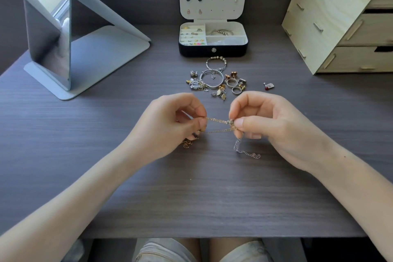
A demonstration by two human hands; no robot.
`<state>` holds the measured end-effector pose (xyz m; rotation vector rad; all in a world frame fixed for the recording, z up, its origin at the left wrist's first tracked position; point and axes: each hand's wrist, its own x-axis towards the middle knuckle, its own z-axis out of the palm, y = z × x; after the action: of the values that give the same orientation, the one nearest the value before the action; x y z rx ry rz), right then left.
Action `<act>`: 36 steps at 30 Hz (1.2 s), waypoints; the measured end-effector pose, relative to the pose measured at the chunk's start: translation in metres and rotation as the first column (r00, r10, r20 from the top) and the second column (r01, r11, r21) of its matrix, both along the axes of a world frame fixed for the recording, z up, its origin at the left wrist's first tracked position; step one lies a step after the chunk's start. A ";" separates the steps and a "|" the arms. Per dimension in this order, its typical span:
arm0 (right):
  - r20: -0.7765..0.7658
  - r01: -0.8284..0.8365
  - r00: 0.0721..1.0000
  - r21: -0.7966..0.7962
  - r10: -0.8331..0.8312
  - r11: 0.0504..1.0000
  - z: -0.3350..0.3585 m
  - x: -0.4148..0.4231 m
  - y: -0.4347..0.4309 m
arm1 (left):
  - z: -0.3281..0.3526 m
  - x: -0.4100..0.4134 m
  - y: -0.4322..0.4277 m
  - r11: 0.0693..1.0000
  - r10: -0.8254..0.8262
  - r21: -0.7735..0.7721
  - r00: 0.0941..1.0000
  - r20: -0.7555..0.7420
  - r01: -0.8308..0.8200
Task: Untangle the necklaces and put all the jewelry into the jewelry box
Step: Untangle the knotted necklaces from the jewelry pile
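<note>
Grey bench (191, 198), box (213, 49) open at 12 o'clock. My left grip (170, 127) and right grip (272, 127) pinch the chains (217, 121) taut; pulling harder could tighten the knot (230, 122).

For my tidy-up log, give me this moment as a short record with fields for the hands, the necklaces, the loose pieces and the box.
left hand: pinches the gold chains
right hand: pinches them at the tangle
gold chains: stretched between both hands
silver chain: hangs from right hand, end on desk
loose jewelry: piled in front of the box
jewelry box: open, partly filled
</note>
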<state>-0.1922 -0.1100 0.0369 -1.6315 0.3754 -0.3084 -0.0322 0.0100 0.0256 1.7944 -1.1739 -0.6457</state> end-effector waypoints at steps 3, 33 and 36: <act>0.012 -0.001 1.000 0.055 0.000 0.998 0.000 0.000 -0.001 | -0.001 -0.002 0.000 1.000 -0.013 0.011 1.000 -0.002 0.013; 0.003 0.055 0.984 -0.955 -0.176 0.291 -0.025 0.012 0.015 | 0.004 0.001 0.001 0.995 -0.002 -0.095 0.984 -0.178 -0.015; -0.028 0.020 0.986 -0.957 -0.162 0.290 -0.027 0.012 0.015 | 0.005 0.002 0.001 0.995 0.014 -0.092 0.960 -0.281 -0.042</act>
<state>-0.1799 -0.0945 0.0094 -2.8875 0.3957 -0.6027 -0.0305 0.0112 0.0305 1.5753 -0.9697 -0.7840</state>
